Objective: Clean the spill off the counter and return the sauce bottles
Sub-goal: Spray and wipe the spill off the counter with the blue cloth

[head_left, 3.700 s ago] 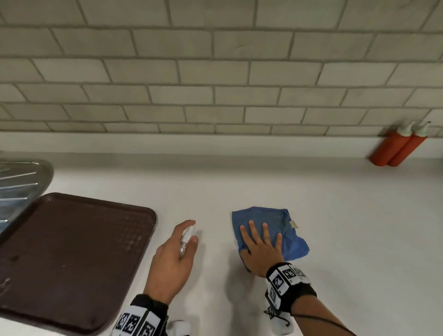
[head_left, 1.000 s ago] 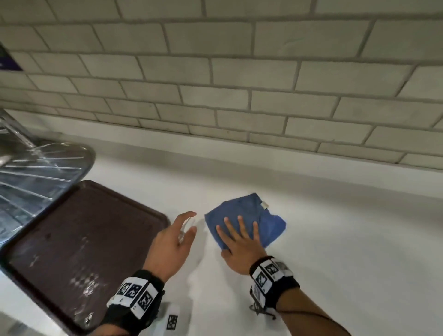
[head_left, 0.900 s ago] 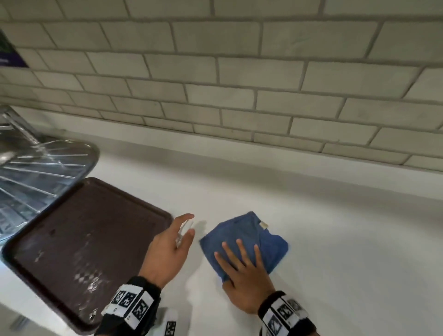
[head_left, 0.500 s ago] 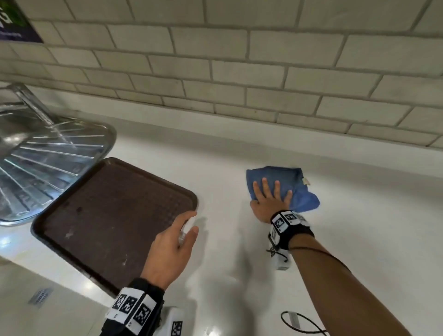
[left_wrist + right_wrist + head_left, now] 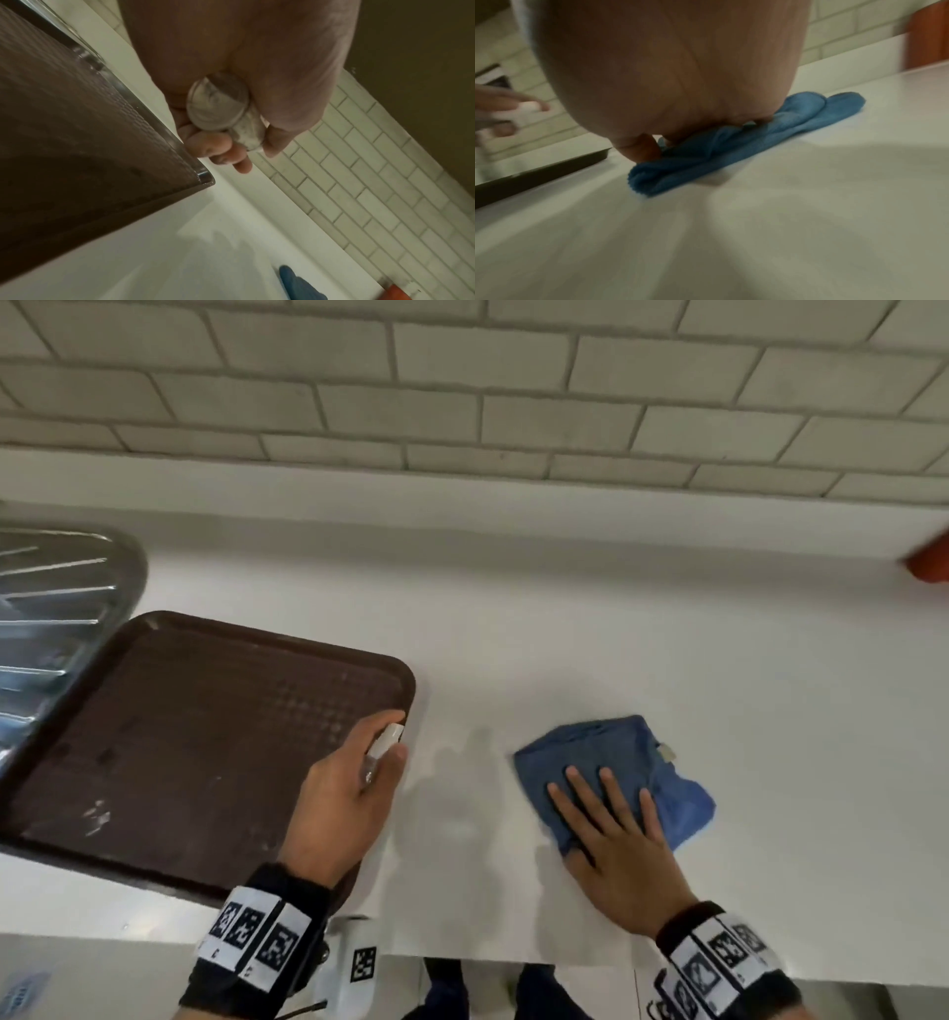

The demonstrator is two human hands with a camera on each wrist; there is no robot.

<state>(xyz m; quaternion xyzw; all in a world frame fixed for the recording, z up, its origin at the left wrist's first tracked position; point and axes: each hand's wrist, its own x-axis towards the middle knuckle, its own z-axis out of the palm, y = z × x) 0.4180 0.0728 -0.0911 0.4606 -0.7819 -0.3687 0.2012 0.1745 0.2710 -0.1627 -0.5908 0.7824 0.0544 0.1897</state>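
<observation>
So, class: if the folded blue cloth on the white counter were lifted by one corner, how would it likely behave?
The folded blue microfibre cloth would probably flop and unfold, since its layers lie loose and bunch up in the right wrist view. It looks light and thin for its spread. It likely slides easily on the smooth white counter under the flat right hand.

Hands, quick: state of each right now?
Left hand: closed around a small clear spray bottle with white nozzle.
Right hand: open, fingers flat on the folded blue cloth.
</observation>
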